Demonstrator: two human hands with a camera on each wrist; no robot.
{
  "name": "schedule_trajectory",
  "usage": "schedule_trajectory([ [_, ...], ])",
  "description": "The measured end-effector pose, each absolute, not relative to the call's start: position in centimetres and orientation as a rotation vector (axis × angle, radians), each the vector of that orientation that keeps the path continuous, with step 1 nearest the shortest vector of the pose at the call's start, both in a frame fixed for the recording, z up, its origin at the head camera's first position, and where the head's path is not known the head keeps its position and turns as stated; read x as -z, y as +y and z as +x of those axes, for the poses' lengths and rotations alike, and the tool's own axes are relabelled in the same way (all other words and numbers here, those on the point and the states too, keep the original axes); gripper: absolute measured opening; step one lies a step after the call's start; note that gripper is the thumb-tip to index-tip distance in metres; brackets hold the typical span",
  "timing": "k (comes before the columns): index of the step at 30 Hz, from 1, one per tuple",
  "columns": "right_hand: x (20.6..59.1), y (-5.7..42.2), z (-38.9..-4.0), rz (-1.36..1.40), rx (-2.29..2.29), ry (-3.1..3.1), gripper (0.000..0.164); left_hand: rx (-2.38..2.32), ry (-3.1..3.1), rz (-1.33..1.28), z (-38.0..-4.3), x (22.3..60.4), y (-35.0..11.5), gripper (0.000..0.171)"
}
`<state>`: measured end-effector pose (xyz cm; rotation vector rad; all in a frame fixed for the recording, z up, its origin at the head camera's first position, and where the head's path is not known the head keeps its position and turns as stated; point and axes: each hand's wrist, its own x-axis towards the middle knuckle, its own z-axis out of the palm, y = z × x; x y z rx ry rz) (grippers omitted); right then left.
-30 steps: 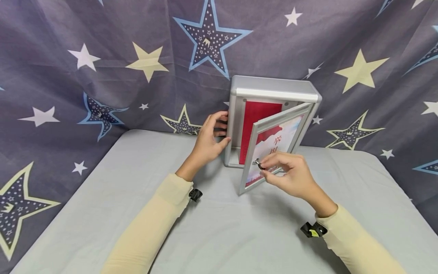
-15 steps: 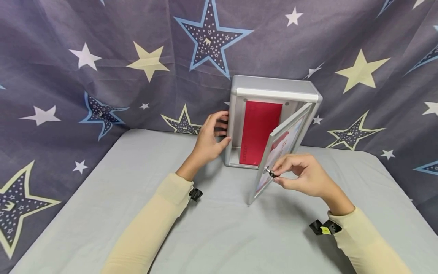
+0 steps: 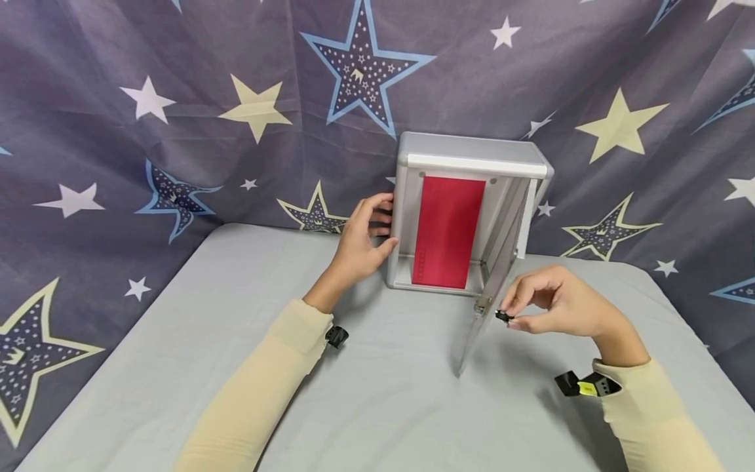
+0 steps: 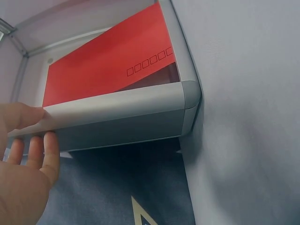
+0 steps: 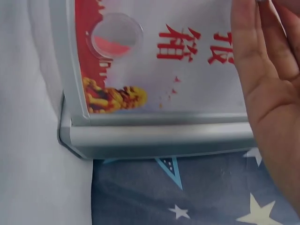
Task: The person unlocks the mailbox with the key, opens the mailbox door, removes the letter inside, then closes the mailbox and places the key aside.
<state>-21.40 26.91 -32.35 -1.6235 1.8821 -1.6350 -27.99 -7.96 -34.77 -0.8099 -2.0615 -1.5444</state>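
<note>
A silver-framed metal box (image 3: 472,145) stands upright at the back of the table, a red envelope (image 3: 451,231) leaning inside. Its hinged door (image 5: 154,89), with red Chinese characters and a round clear window on its face, swings out on the right, nearly edge-on in the head view. My left hand (image 3: 361,239) holds the box's left side; in the left wrist view the thumb lies at the front rim, fingers against the side wall. My right hand (image 3: 563,305) pinches a small black-headed key (image 3: 503,316) at the door's lock (image 3: 480,305). The key's tip is hidden.
A pale cloth covers the table (image 3: 377,400). Close behind the box hangs a dark star-patterned curtain (image 3: 194,59). The door's lower free corner reaches forward over the table. Each sleeve cuff carries a small black camera, such as the left one (image 3: 337,337).
My right hand has moved right and toward me, swinging the door wider with the key in its fingers. More of the red envelope shows. The left hand stays on the box.
</note>
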Motion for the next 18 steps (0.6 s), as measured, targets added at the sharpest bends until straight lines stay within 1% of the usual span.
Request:
schedule_trajectory([
  [8, 32.0, 29.7, -21.6, -1.518, 1.607, 1.837, 0.047, 1.540, -2.056, -0.810, -28.0, 34.8, -7.8, 0.074],
  [13, 31.8, 31.6, -21.9, -1.481, 1.603, 1.786, 0.059, 1.550, -2.052, -0.815, -28.0, 34.9, -7.7, 0.075],
  [17, 31.7, 33.1, -21.9, -1.386, 1.589, 1.922, 0.068, 1.554, -2.048, -0.812, -28.1, 34.9, -7.8, 0.075],
  [18, 31.6, 33.6, -21.8, -1.353, 1.578, 1.973, 0.072, 1.555, -2.046, -0.814, -28.1, 35.0, -7.8, 0.075],
])
